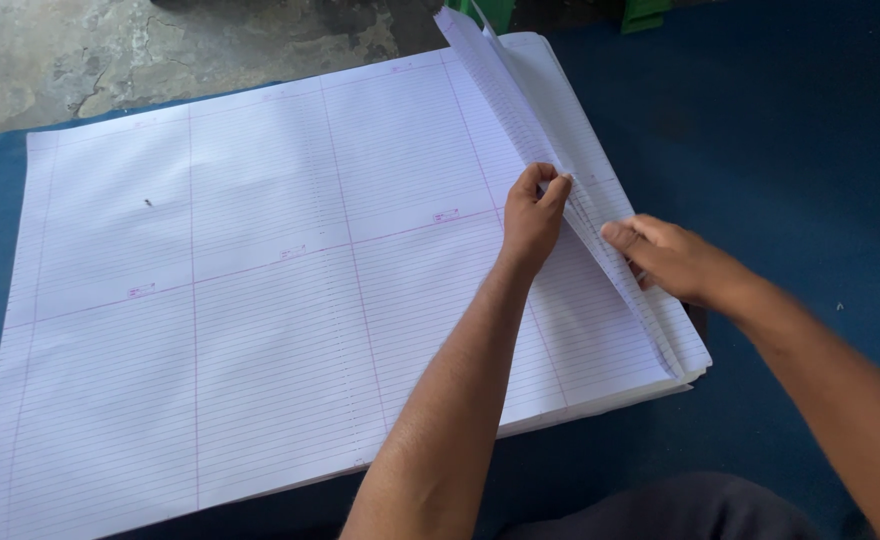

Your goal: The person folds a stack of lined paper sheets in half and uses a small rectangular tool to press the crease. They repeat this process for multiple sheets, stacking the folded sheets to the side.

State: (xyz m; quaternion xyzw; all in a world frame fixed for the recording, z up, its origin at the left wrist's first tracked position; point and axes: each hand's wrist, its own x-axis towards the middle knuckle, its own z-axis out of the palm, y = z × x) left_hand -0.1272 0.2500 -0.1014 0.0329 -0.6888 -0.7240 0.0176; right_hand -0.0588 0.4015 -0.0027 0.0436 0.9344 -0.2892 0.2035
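Pinching lifted sheet edge (pixel 560 175): left hand (pixel 532 222) fingers; right hand (pixel 675 260) fingers together beneath; ruled paper stack (pixel 260 300), blue mat (pixel 810 150).

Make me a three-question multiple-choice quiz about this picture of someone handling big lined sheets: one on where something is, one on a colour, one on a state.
1. Where is the lifted edge of the sheets?
A. right side of the stack
B. left side
C. near edge

2. What colour is the surface under the paper stack?
A. red
B. blue
C. white

3. What is the left hand doing?
A. lying flat
B. hanging clear of the paper
C. pinching raised sheets

Answers: 1 A, the sheets rise along the right side. 2 B, blue shows all round the stack. 3 C, its thumb and fingers close on the lifted edge, while the right hand slips beneath.
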